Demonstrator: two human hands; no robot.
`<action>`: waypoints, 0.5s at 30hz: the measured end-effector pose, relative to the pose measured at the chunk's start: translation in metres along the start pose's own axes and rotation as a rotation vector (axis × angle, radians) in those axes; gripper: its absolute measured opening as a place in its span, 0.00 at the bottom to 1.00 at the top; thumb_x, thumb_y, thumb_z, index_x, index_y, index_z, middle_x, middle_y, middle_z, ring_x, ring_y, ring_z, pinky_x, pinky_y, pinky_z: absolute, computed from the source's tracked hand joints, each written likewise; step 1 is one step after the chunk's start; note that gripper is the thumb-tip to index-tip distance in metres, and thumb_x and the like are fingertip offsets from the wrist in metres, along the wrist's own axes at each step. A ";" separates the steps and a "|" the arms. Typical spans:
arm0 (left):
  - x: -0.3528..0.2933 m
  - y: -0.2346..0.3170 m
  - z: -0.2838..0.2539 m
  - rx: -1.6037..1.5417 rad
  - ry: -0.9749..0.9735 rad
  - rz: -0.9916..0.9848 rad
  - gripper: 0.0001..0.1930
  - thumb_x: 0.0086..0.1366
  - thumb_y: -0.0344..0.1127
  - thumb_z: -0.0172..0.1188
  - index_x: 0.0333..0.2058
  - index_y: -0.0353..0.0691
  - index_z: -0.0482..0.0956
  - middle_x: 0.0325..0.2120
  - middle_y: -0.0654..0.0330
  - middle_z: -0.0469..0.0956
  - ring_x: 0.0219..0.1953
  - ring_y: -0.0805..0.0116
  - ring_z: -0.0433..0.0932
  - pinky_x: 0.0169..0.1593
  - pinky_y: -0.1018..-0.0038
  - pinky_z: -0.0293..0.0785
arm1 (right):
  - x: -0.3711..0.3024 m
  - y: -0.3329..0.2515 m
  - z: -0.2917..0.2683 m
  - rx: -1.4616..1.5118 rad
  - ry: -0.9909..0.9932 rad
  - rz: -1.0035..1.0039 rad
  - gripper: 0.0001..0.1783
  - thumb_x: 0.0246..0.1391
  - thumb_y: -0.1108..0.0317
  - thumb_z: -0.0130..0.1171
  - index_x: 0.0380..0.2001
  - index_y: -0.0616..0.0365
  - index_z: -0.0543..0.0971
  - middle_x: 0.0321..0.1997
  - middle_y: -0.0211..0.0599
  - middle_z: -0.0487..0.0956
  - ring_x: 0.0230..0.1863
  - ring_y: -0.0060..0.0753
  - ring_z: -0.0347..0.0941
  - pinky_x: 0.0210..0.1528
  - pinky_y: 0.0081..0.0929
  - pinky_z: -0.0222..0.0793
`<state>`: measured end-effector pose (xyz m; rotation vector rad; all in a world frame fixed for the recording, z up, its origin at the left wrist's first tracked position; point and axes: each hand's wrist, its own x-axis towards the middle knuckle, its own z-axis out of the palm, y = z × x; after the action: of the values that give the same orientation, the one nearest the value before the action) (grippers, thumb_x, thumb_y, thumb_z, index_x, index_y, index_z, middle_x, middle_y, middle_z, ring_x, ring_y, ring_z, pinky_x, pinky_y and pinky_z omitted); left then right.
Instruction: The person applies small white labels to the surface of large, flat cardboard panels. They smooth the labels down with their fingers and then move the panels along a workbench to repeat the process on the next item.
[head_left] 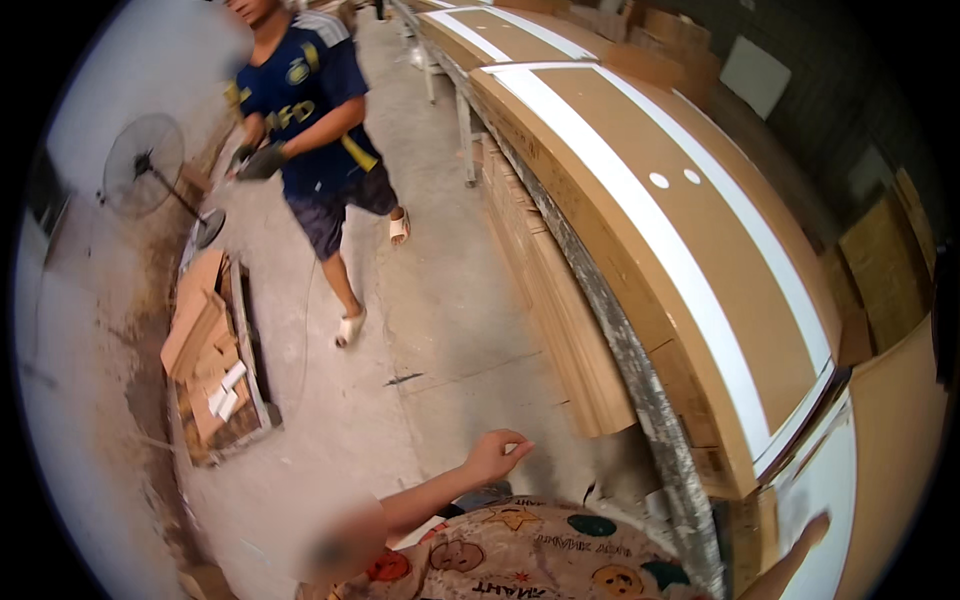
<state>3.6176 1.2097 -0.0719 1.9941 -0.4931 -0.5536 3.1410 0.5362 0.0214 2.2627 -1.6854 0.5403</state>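
My left hand [495,456] hangs above the floor in front of my patterned shirt, its fingers loosely curled with a gap at the thumb. Nothing shows in it. At the lower right my right hand [815,530] is beside a cardboard panel with a white band [835,480], at the near end of the long bench. How its fingers lie is too blurred to make out, and whether it touches the panel I cannot tell. Ahead of it lies a long brown cardboard sheet [650,130] with white stripes and two white spots.
A co-worker [320,110] in a dark blue jersey and dark gloves walks in the aisle to the left. A standing fan [145,165] and a pallet with cardboard scraps [215,370] line the left wall. Flat cardboard [545,290] is stacked under the bench's worn edge [600,310].
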 end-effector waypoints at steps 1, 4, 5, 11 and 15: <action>-0.001 -0.011 -0.020 -0.001 0.010 -0.079 0.12 0.60 0.42 0.63 0.33 0.38 0.83 0.31 0.55 0.82 0.30 0.60 0.79 0.32 0.70 0.73 | 0.020 -0.055 0.013 0.144 0.036 0.027 0.21 0.61 0.64 0.43 0.49 0.68 0.75 0.50 0.55 0.76 0.53 0.53 0.71 0.56 0.40 0.67; 0.032 -0.054 -0.057 0.020 0.102 -0.042 0.13 0.61 0.43 0.62 0.34 0.38 0.83 0.31 0.56 0.82 0.30 0.63 0.79 0.30 0.72 0.73 | 0.028 -0.265 0.015 0.466 0.092 -0.246 0.19 0.59 0.66 0.51 0.50 0.69 0.74 0.49 0.58 0.76 0.53 0.56 0.71 0.58 0.38 0.64; 0.048 -0.059 -0.069 0.004 0.148 -0.021 0.13 0.61 0.43 0.62 0.33 0.38 0.83 0.31 0.54 0.81 0.29 0.61 0.79 0.30 0.70 0.73 | 0.016 -0.360 -0.024 0.439 -0.062 -0.398 0.20 0.58 0.65 0.54 0.51 0.64 0.74 0.52 0.57 0.74 0.56 0.54 0.68 0.59 0.38 0.62; 0.244 -0.011 -0.170 -0.107 0.228 0.189 0.12 0.62 0.40 0.60 0.31 0.36 0.81 0.28 0.52 0.80 0.31 0.59 0.80 0.33 0.70 0.73 | 0.010 -0.667 -0.064 0.479 -0.177 -0.777 0.33 0.41 0.62 0.70 0.53 0.57 0.72 0.61 0.52 0.66 0.63 0.53 0.60 0.62 0.41 0.59; 0.384 0.012 -0.265 0.008 0.390 0.519 0.11 0.62 0.39 0.61 0.29 0.36 0.81 0.27 0.52 0.80 0.31 0.58 0.80 0.34 0.71 0.73 | 0.040 -0.843 -0.053 0.431 -0.278 -0.956 0.47 0.32 0.57 0.74 0.59 0.54 0.67 0.60 0.53 0.67 0.63 0.53 0.59 0.63 0.43 0.59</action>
<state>4.0801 1.1785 -0.0163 1.8202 -0.7302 0.1561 3.9512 0.7668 0.0930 3.1712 -0.3940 0.3686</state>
